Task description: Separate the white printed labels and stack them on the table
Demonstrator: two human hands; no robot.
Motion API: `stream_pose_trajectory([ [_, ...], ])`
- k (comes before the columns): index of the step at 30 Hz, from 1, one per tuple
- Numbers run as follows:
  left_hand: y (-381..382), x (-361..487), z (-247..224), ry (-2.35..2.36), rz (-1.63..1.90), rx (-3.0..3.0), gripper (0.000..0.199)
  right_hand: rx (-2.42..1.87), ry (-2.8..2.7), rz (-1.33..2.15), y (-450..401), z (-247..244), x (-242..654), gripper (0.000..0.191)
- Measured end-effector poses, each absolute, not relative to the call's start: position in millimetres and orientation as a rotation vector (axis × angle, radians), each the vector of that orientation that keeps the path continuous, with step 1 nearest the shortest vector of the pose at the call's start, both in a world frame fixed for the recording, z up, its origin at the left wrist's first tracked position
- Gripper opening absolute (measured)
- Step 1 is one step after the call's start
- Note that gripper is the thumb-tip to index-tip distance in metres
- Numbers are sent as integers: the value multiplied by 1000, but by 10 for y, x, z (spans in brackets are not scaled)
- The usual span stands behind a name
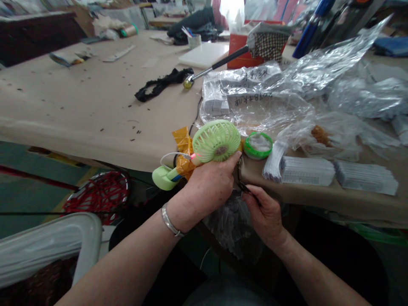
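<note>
My left hand is at the table's front edge, just below a light green fan. Its fingers are curled, and their undersides are hidden; a small dark metal piece shows by the fingertip. My right hand is closed around a thin dark metal tool, whose exact kind I cannot make out. The tool's upper end reaches toward my left fingertips. Brown tape wraps the fan's handle at the table edge, with a white cable attached.
Right of the fan stands a round green tub with white filling. Stacks of white labels line the front edge. Clear plastic bags, a black fabric strip and a long-handled tool lie behind. A white bin is lower left.
</note>
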State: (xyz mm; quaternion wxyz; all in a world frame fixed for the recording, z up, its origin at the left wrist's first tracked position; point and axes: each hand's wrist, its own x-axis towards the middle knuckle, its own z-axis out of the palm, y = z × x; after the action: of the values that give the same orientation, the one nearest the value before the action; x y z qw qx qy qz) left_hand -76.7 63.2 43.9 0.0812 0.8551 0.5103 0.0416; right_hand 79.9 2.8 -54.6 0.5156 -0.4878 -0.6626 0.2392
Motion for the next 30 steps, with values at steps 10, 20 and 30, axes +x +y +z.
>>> stream_pose_trajectory([
  [10,614,-773,451,1535,141,2579,54,-1208,-1583,578,15,-541,790,16],
  [20,619,-782,434,1525,154,2561,54,-1182,-1559,629,15,-554,781,17],
  [30,619,-772,447,1524,130,2592,56,-1120,-1548,735,-42,-573,802,15],
])
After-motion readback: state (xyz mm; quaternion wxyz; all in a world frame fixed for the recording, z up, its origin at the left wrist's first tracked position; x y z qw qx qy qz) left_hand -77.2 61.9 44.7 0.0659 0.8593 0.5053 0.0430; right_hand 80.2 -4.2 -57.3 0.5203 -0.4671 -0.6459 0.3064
